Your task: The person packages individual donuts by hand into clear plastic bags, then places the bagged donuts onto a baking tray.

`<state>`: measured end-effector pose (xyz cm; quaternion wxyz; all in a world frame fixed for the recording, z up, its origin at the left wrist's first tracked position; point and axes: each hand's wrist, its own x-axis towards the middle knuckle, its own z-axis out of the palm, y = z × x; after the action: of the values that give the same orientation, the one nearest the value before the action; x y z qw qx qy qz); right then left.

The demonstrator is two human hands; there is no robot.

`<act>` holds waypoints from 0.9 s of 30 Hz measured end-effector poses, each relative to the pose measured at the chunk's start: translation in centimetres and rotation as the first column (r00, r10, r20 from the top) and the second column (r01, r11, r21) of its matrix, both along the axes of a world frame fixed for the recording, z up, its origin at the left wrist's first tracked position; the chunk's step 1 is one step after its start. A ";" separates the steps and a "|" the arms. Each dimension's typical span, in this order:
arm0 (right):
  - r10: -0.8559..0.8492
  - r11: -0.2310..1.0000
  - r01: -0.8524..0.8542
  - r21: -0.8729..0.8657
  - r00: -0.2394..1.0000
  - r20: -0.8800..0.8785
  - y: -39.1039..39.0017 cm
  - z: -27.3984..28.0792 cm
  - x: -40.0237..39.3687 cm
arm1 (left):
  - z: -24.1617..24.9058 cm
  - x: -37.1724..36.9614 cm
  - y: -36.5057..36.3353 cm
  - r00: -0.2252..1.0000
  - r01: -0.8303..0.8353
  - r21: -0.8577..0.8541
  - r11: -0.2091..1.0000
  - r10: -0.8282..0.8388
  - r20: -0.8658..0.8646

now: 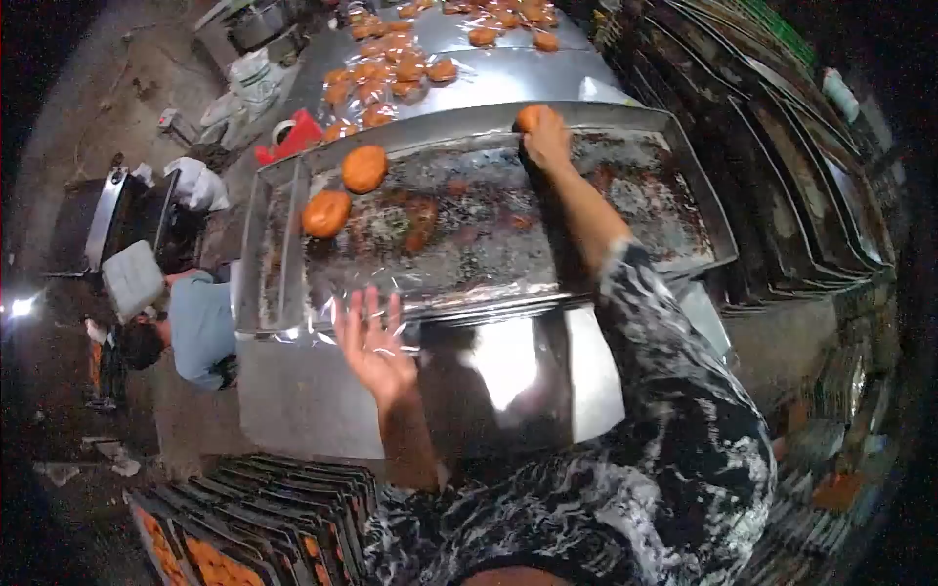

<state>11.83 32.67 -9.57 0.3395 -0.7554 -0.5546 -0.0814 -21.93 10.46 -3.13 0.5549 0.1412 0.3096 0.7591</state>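
In the upper centre, the right hand (549, 145) grips a browned bun (529, 118) at the far wall of a metal tray (469, 264), which could scuff it if lifted low, while, left of centre, the spread-fingered left hand (374, 347) has clear plastic film (327, 314) that might slip if loosely held.

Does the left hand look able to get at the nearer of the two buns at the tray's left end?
Likely yes: no other bun stands between the left hand and the nearer bun on the tray, though clear plastic around that hand might hinder it.
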 end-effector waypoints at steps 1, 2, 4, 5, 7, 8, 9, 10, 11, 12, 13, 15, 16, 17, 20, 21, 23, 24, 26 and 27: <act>0.012 1.000 -0.012 0.000 1.000 -0.008 -0.9 0.9 -1.9 | -0.2 -1.3 -0.2 0.998 -0.046 0.034 0.998 0.044 0.049; 0.190 0.978 -0.187 0.090 0.981 -0.028 -3.5 1.0 -3.8 | -0.5 -2.8 0.0 0.994 -0.112 0.077 0.991 0.111 0.016; 0.642 0.729 -0.635 0.256 0.764 0.068 -11.7 5.8 -10.0 | -2.3 -4.4 0.9 0.987 -0.134 0.024 0.991 0.131 0.095; 0.635 0.674 -0.597 0.436 0.769 0.071 -18.4 9.1 -15.0 | -2.6 -4.5 1.6 0.971 -0.148 -0.025 0.989 0.150 0.184; 0.754 0.458 -0.792 0.404 0.587 0.296 -22.2 5.9 -18.8 | -1.8 -0.3 0.1 0.979 0.161 0.037 0.986 -0.155 -0.135; 0.688 0.554 -0.773 0.308 0.634 0.354 -24.3 8.8 -19.6 | -1.2 1.1 -0.8 0.960 0.272 0.060 0.960 -0.266 -0.087; 0.672 0.570 -0.763 0.305 0.647 0.361 -25.8 8.9 -19.9 | -0.5 2.2 -1.7 0.925 0.379 0.087 0.921 -0.377 -0.040; 0.603 0.701 -0.651 0.292 0.759 0.245 -27.0 8.7 -20.1 | 0.1 3.3 -2.5 0.918 0.397 0.099 0.912 -0.396 -0.032; 0.509 0.810 -0.523 0.266 0.852 0.125 -28.3 8.4 -20.4 | 0.7 4.0 -3.2 0.856 0.481 0.168 0.860 -0.502 0.120; 0.457 0.804 -0.470 0.364 0.880 0.127 -29.3 8.2 -20.7 | 1.1 4.6 -3.7 0.761 0.544 0.253 0.800 -0.597 0.253; 0.446 0.808 -0.452 0.377 0.888 0.109 -29.5 8.3 -20.5 | 0.4 4.9 -4.0 0.759 0.533 0.310 0.788 -0.606 0.237; 0.435 0.843 -0.419 0.338 0.900 0.029 -28.4 8.8 -20.5 | 0.5 5.5 -4.1 0.737 0.591 0.220 0.776 -0.630 0.245; 0.462 0.843 -0.427 0.327 0.886 -0.035 -28.6 9.1 -20.3 | 1.0 5.6 -4.2 0.731 0.595 0.230 0.770 -0.637 0.243; 0.458 0.841 -0.422 0.337 0.888 -0.030 -29.3 8.8 -20.6 | 1.7 5.1 -4.2 0.713 0.632 0.153 0.759 -0.648 0.267; 0.215 0.937 -0.086 0.339 0.905 -0.367 -31.4 9.5 -19.4 | -0.1 5.5 -5.2 0.676 0.736 0.036 0.676 -0.736 0.014; 0.316 0.932 -0.209 0.297 0.869 -0.381 -30.2 9.3 -17.6 | -0.5 6.2 -6.7 0.659 0.750 0.036 0.661 -0.740 -0.135; 0.511 0.854 -0.359 0.376 0.716 -0.477 -25.4 7.7 -12.3 | -5.8 6.0 -6.8 0.279 0.911 0.293 0.290 -0.957 0.078; 0.383 0.903 -0.267 0.335 0.855 -0.349 -23.4 10.9 -10.3 | -7.7 6.1 -7.8 0.198 0.975 -0.043 0.219 -0.937 -0.287; 0.275 0.922 -0.153 0.355 0.905 -0.325 -18.1 14.6 -8.8 | -12.6 6.8 -11.5 -0.017 0.842 -0.275 0.464 -0.486 -0.874; 0.250 0.895 -0.114 0.431 0.928 -0.275 -16.8 16.2 -9.7 | -15.7 7.0 -13.0 -0.056 0.790 -0.066 0.610 -0.036 -0.998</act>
<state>2.17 15.87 6.61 0.5817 -0.6149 -0.5312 -0.0377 -14.97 -2.55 -18.79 0.3558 0.8432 0.2830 0.2870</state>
